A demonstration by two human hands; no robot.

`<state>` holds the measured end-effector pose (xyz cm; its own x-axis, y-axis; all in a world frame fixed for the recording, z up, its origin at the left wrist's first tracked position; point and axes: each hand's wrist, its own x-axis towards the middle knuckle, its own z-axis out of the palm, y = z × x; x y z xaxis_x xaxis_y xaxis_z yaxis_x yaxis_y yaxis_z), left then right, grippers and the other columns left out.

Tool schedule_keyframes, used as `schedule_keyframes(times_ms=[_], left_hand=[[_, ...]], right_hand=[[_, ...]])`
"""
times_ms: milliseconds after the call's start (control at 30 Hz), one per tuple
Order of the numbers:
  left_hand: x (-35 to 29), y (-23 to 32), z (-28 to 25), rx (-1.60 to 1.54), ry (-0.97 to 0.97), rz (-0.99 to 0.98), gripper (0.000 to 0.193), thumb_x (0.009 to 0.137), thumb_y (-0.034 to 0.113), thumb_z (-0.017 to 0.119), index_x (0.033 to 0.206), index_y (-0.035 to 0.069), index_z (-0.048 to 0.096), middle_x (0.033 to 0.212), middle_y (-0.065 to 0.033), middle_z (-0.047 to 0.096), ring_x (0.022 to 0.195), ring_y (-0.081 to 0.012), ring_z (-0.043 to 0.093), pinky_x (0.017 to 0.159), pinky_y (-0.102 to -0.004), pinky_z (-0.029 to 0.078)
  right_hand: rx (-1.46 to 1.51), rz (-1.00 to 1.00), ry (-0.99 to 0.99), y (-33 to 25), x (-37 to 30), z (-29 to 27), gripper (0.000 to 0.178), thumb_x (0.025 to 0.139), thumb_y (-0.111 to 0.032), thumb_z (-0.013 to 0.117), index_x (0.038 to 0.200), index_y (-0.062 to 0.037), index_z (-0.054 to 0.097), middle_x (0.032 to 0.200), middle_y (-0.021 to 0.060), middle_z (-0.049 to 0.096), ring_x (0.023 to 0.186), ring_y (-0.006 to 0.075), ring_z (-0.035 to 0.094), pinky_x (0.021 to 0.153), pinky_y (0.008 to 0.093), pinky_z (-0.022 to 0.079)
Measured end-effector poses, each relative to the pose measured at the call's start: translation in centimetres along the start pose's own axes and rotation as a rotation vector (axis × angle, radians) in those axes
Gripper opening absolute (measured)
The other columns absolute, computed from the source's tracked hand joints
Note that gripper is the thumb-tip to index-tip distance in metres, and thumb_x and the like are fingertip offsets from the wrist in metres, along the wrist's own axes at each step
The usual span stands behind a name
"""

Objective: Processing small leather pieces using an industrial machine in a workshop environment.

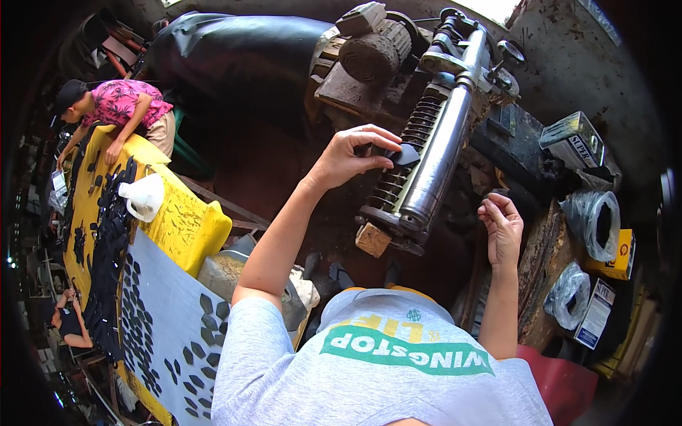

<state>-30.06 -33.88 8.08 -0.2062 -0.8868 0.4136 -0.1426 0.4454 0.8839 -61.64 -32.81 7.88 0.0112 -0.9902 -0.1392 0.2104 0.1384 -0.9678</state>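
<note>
A long machine stands in front of me, with a shiny metal roller [442,153] beside a row of thin dark rings [388,190]. My left hand [347,155] reaches over the rings. Its thumb and fingertips pinch a small flat grey piece [407,155] near the roller's side. On the roller's other side, my right hand [503,228] is raised with thumb and fingers pressed together. A small dark shape shows at its fingertips, too small to name. A wooden block [373,240] sits at the machine's near end.
Left, a yellow-covered table [186,231] bears a grey sheet [167,284] with several dark cut pieces, black strips and a white jug [144,197]. A person [131,106] leans over it; another [69,319] is farther down. Right are boxes [574,145] and clear plastic rolls [593,224].
</note>
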Motion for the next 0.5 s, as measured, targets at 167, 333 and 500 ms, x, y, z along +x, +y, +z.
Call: schedule_keyframes(times_ms=[167,333,500], left_hand=[[-0.6,-0.2,-0.3,-0.042,0.057,-0.091,0.022,0.072,0.004,0.071,0.094,0.007,0.068,0.098,-0.0023,0.064,0.069,-0.0034,0.051,0.055,-0.0165,0.038],[-2.0,2.1,-1.1,-0.761,0.409,-0.458,0.020,0.086,0.010,0.060,0.101,-0.001,0.060,0.101,-0.0093,0.062,0.046,-0.0005,0.035,0.045,-0.0158,0.033],[-2.6,7.0,0.2,-1.696,0.454,-0.582,0.019,0.089,0.019,0.055,0.089,0.000,0.055,0.125,-0.0134,0.050,0.041,-0.0016,0.034,0.042,-0.0162,0.032]], right_hand=[[0.008,-0.018,0.013,-0.5,-0.3,0.0,0.013,0.082,-0.003,0.061,0.094,0.0007,0.059,0.081,0.0052,0.060,0.071,0.0117,0.061,0.067,0.0208,0.049],[-0.145,-0.199,0.005,-2.1,-0.9,2.3,0.011,0.079,0.001,0.063,0.090,-0.0009,0.061,0.081,0.0042,0.060,0.070,0.0106,0.059,0.067,0.0198,0.047],[-0.647,-1.000,-0.073,-5.7,-2.4,7.9,0.020,0.068,0.013,0.064,0.079,-0.0031,0.062,0.078,0.0060,0.060,0.070,0.0160,0.058,0.063,0.0238,0.045]])
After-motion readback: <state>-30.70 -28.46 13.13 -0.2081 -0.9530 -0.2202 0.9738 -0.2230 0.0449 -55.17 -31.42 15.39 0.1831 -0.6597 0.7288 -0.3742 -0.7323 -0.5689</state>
